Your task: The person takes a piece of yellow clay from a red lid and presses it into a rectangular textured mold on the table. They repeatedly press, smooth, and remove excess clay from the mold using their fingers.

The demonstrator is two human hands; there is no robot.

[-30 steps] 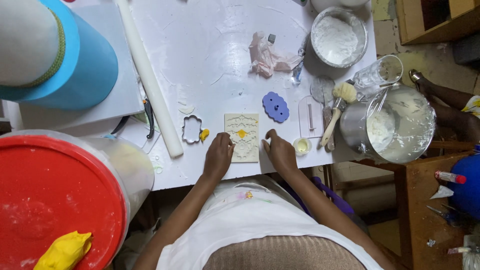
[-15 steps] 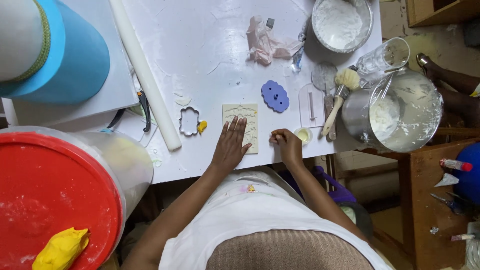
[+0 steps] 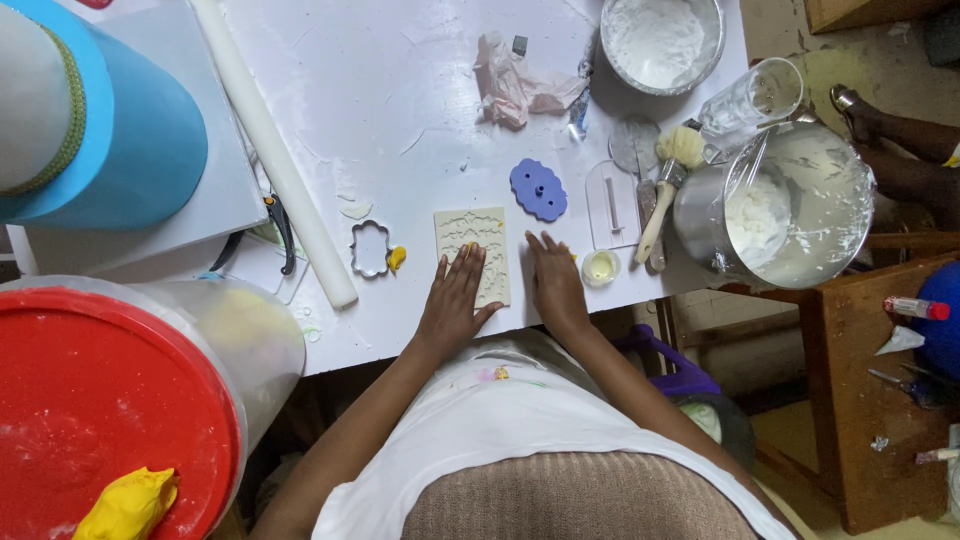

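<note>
A cream rectangular embossed mould (image 3: 472,236) lies near the front edge of the white table (image 3: 400,110). My left hand (image 3: 455,300) rests flat with fingers apart on the mould's lower left part. My right hand (image 3: 555,285) lies flat on the table just right of the mould, fingers together and pointing away from me, touching its right edge. Neither hand grips anything. A metal flower-shaped cutter (image 3: 369,248) with a small yellow lump (image 3: 397,258) beside it sits left of the mould. A blue scalloped plaque cutter (image 3: 538,189) lies beyond my right hand.
A long white rolling pin (image 3: 272,150) runs diagonally at the left. A blue cake (image 3: 110,120), a red-lidded bucket (image 3: 100,410) bearing yellow paste, a bowl of white powder (image 3: 660,40), a metal pot (image 3: 790,205), a brush (image 3: 668,175), a glass and a small cup (image 3: 601,267) stand around.
My left hand has slid down and flattened on the mould's lower left. My right hand has opened from a curled pose and moved left against the mould's right edge.
</note>
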